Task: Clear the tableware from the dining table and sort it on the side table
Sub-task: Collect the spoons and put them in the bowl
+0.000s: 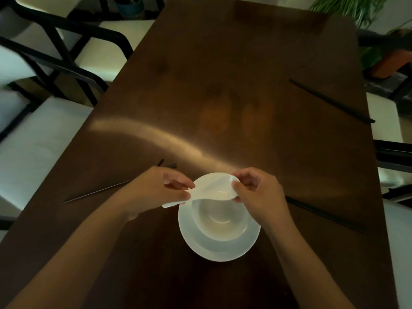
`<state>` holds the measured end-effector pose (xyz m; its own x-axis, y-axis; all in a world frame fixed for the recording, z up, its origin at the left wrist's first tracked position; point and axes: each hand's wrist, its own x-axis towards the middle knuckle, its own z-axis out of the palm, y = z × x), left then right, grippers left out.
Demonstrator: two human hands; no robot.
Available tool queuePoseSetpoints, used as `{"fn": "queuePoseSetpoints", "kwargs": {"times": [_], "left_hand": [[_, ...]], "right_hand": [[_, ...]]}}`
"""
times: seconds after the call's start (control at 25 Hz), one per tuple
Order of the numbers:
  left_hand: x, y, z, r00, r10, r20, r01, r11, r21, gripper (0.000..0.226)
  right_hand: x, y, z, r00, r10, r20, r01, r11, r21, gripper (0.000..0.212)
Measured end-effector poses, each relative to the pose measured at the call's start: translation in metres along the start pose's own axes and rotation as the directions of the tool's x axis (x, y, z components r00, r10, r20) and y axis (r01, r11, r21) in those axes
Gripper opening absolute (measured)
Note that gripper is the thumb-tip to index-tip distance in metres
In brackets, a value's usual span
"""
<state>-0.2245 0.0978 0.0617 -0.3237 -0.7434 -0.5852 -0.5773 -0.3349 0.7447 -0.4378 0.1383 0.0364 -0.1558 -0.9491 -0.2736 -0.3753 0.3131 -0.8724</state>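
Observation:
A white bowl [220, 221] stands on a white plate [218, 250] near the front of the dark wooden dining table [223, 97]. Just above the bowl's far rim I hold a white soup spoon [211, 189] crosswise. My left hand [160, 190] pinches its handle end and my right hand [256, 192] grips its wider end. Whether it is one spoon or two stacked, I cannot tell. Black chopsticks lie on the table: one pair [95, 192] partly under my left hand, one pair [325, 216] right of my right wrist, one pair [332, 101] near the far right edge.
Chairs with black frames and pale cushions [66, 47] line the table's left side, and more seats [392, 161] stand along the right. A potted plant [367, 16] is at the far right corner.

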Motion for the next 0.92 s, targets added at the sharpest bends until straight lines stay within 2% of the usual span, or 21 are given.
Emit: {"fn": "queuePoseSetpoints", "kwargs": {"times": [0.12,0.28,0.48,0.68,0.92], "left_hand": [[-0.007,-0.005,0.001,0.999,-0.005,-0.043,0.002,0.997,-0.078,0.022],[-0.010,-0.011,0.005,0.987,-0.064,-0.147,0.038,0.984,-0.174,0.025],[-0.009,-0.017,0.014,0.987,-0.090,-0.133,0.065,0.982,-0.179,0.019],[-0.006,-0.021,0.020,0.985,-0.081,-0.151,0.052,0.981,-0.189,0.012],[-0.006,-0.029,0.014,0.988,-0.070,-0.141,0.041,0.979,-0.198,0.007]], "right_hand": [[-0.012,0.003,0.000,0.998,0.031,-0.049,-0.039,0.986,-0.160,0.021],[-0.029,0.008,0.010,0.998,-0.020,-0.052,-0.007,0.887,-0.461,0.007],[-0.033,0.015,0.018,0.984,-0.154,-0.091,0.047,0.714,-0.699,0.015],[-0.038,0.020,0.020,0.968,-0.235,-0.092,0.089,0.660,-0.746,0.014],[-0.040,0.019,0.012,0.976,-0.202,-0.078,0.102,0.747,-0.657,0.027]]}}
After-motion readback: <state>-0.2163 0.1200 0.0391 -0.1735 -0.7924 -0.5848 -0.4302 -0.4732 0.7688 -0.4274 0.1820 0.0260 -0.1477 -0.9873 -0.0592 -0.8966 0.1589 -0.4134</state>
